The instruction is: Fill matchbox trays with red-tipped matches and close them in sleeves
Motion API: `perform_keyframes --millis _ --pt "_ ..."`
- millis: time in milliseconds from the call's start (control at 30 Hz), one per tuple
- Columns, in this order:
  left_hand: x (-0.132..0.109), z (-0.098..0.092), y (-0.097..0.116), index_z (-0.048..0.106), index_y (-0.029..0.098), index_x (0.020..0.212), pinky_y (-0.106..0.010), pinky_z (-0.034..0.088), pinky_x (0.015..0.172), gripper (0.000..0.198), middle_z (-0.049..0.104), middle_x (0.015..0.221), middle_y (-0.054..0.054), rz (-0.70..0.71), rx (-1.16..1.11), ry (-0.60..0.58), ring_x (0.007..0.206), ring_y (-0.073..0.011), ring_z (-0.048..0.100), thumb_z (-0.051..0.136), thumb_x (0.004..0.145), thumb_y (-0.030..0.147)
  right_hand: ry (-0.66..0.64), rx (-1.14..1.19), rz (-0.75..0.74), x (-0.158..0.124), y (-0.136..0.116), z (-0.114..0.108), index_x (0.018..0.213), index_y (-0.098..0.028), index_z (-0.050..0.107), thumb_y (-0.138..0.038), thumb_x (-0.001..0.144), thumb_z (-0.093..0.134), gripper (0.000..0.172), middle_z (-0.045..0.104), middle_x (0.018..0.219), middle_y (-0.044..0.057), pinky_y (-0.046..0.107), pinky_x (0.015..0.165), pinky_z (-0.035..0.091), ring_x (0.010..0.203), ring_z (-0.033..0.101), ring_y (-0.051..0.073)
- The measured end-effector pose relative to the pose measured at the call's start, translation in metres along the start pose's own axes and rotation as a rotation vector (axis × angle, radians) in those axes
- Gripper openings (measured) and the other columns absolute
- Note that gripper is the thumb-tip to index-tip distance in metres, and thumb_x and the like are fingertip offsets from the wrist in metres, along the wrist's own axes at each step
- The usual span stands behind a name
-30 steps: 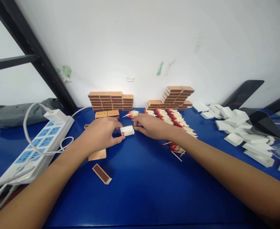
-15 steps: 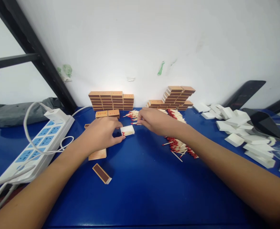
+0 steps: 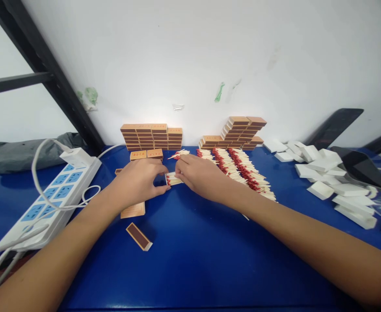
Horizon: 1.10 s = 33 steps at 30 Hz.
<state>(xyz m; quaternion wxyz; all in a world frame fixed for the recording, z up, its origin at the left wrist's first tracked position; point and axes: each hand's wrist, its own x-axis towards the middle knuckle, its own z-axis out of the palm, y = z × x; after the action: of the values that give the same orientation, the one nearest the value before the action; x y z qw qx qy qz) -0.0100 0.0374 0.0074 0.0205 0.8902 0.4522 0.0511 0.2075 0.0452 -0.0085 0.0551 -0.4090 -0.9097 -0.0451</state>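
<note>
My left hand [image 3: 138, 181] is closed around the left end of a small white matchbox tray [image 3: 172, 179] resting on the blue table [image 3: 197, 255]; red match heads show inside it. My right hand [image 3: 199, 175] is pinched over the tray's right side, pressing matches into it. A long heap of red-tipped matches [image 3: 242, 171] lies just right of my right hand. An empty brown matchbox sleeve [image 3: 138, 236] and a flat orange one [image 3: 132, 211] lie near my left wrist.
Stacked orange matchboxes [image 3: 151, 136] and a second stepped stack [image 3: 236, 132] stand against the white wall. White empty trays [image 3: 327, 177] are piled at the right. A white power strip with cables [image 3: 52, 195] lies at the left, beside a black metal frame [image 3: 47, 73].
My right hand reached back to the match pile, then returned left onto the tray. More red match heads now show in the tray. My left hand stayed put.
</note>
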Motion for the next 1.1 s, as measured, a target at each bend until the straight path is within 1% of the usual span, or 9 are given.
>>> perform_keyframes --millis 100,367,567,767,933,1100 --pt "0.0004 0.0002 -0.0002 0.079 0.02 0.111 -0.037 0.051 0.077 0.028 0.079 0.105 -0.007 -0.002 -0.002 0.008 0.099 -0.0273 0.072 0.077 0.091 0.038 0.016 -0.031 -0.01 0.0004 0.0003 0.0019 0.113 -0.012 0.068 -0.021 0.112 0.05 0.021 0.071 0.12 0.016 0.034 0.084 0.049 0.115 0.064 0.027" --pt "0.0012 0.0006 -0.0011 0.079 0.02 0.114 -0.038 0.052 0.08 0.03 0.079 0.107 -0.007 -0.001 -0.015 -0.003 0.101 -0.0282 0.073 0.078 0.091 0.039 -0.007 -0.066 -0.02 -0.0003 0.0002 0.0024 0.117 -0.01 0.068 -0.018 0.113 0.045 0.025 0.07 0.124 0.017 0.036 0.086 0.05 0.119 0.065 0.028" --pt "0.0013 -0.0008 -0.0015 0.079 0.02 0.115 -0.038 0.052 0.08 0.03 0.08 0.108 -0.007 -0.019 0.002 -0.011 0.103 -0.0291 0.074 0.079 0.09 0.037 0.021 -0.063 -0.025 -0.0005 -0.0002 0.0037 0.116 -0.011 0.068 -0.015 0.111 0.047 0.022 0.071 0.122 0.017 0.035 0.084 0.049 0.117 0.065 0.027" --pt "0.0018 -0.0028 0.0 0.079 0.019 0.116 -0.04 0.053 0.082 0.031 0.079 0.107 -0.008 -0.036 0.005 -0.029 0.103 -0.0303 0.074 0.081 0.091 0.037 0.012 -0.068 -0.021 -0.0007 -0.0004 0.0032 0.117 -0.011 0.069 -0.015 0.111 0.047 0.023 0.071 0.123 0.017 0.033 0.083 0.049 0.118 0.065 0.027" --pt "0.0024 -0.0026 0.0006 0.08 0.019 0.112 -0.039 0.052 0.08 0.028 0.079 0.107 -0.008 -0.026 0.004 -0.021 0.103 -0.03 0.073 0.081 0.091 0.037 0.012 -0.077 -0.006 -0.0014 -0.0008 0.0028 0.12 -0.01 0.068 -0.014 0.112 0.044 0.025 0.07 0.126 0.018 0.033 0.078 0.048 0.118 0.065 0.028" --pt "0.0018 -0.0019 0.0001 0.08 0.019 0.113 -0.039 0.052 0.08 0.029 0.08 0.107 -0.008 -0.027 -0.004 -0.019 0.104 -0.0311 0.074 0.081 0.091 0.038 0.008 -0.078 -0.004 -0.0014 -0.0018 0.0018 0.117 -0.011 0.069 -0.015 0.111 0.045 0.025 0.07 0.123 0.018 0.034 0.076 0.048 0.116 0.066 0.028"
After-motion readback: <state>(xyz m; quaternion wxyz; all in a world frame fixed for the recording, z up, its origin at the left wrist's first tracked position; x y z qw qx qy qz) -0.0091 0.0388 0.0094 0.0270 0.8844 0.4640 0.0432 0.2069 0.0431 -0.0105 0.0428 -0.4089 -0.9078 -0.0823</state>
